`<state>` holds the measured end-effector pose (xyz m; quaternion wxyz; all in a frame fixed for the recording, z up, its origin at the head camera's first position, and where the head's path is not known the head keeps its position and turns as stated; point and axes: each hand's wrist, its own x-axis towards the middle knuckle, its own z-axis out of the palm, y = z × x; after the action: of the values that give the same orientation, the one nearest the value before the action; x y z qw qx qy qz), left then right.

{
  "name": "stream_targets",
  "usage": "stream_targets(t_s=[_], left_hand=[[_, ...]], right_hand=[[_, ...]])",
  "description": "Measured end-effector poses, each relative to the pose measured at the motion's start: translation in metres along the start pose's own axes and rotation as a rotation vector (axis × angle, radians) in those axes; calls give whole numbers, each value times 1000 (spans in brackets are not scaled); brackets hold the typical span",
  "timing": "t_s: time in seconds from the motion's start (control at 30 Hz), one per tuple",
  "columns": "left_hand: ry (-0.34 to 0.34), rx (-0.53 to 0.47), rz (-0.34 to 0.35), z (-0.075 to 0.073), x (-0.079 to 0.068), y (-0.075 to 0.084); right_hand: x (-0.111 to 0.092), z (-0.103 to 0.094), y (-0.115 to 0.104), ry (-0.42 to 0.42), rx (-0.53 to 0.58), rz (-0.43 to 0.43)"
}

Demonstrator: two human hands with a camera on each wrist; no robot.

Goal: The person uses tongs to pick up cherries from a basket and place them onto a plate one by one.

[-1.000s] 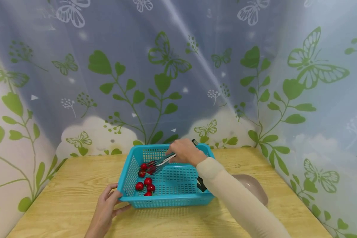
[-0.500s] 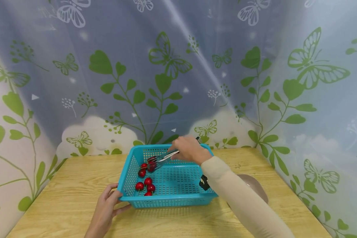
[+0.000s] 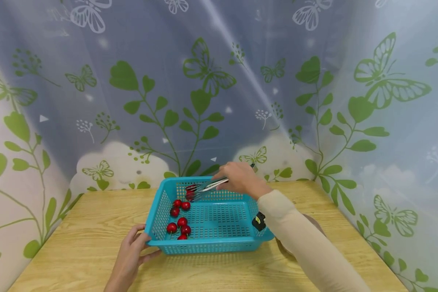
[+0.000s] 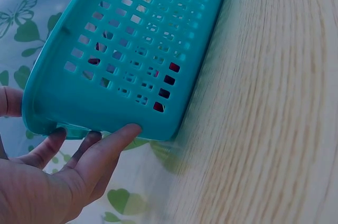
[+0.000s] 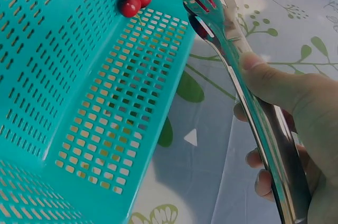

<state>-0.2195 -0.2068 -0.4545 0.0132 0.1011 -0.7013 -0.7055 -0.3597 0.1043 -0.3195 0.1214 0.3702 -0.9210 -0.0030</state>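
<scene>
Right hand (image 3: pixel 236 177) grips silver metal tongs (image 5: pixel 264 118) clasping round red cherries (image 3: pixel 190 196); left hand (image 3: pixel 130 247) holds blue plastic basket (image 3: pixel 211 241), seven others (image 3: pixel 182 222) loose, lower centre.

Head view: from above the near side of the table (image 3: pixel 84 235), facing forward and down, far enough back to take in the whole blue basket (image 3: pixel 204 242) and the patterned cloth (image 3: pixel 241 121) past the table's far edge.
Left wrist view: close behind the left hand (image 4: pixel 58 182), turned on a slant, facing the basket's outer wall.
Right wrist view: close behind the right hand (image 5: pixel 296 108), looking along the tongs (image 5: pixel 259 108) into the basket.
Shared, head and left wrist: the basket's near left corner.
Shared, head and right wrist: the basket's inside, cherries (image 5: pixel 130 6) included.
</scene>
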Motion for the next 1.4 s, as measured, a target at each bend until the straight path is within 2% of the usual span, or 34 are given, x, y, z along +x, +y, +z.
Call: stream_targets(t_s=[0.37,0.73,1.17,1.4], left_hand=[[2,1,4,-1,0,-1],[3,-9,-4,0,1,0],[4,-12,-9,-1,1,-1],[4,-12,2,-1,0,-1]], right_hand=[[-12,-10,6,36,-22,-1],[-30,-20,7,124,-38,-21],[-56,-24,20,327,-61,-74],[-67,-20,28,388,-63,-90]])
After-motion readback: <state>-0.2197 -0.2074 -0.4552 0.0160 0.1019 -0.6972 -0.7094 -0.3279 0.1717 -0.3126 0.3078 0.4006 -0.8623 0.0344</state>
